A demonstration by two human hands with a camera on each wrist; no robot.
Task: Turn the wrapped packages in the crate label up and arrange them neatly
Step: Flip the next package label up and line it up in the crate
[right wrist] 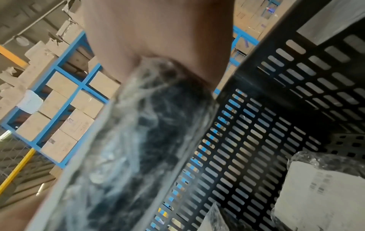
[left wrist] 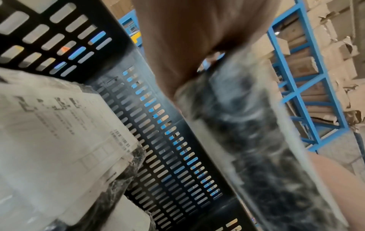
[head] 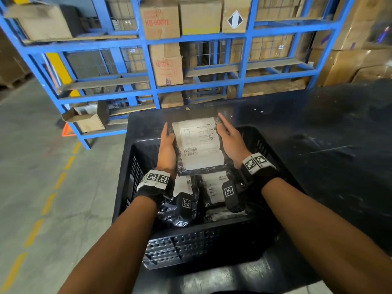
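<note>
Both hands, left hand (head: pixel 167 148) and right hand (head: pixel 230 139), are gripping the black plastic-wrapped package with the white paper label (head: pixel 199 145) by its side edges above the black slotted plastic crate (head: pixel 135 166), so I'd be keeping it level, label up, while lowering it squarely beside the others.

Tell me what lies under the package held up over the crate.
Under the held package, two wrapped packages lie label up in the black crate, beside each other. The left hand, right hand and wrist cameras cover the rest of the crate's contents.
</note>
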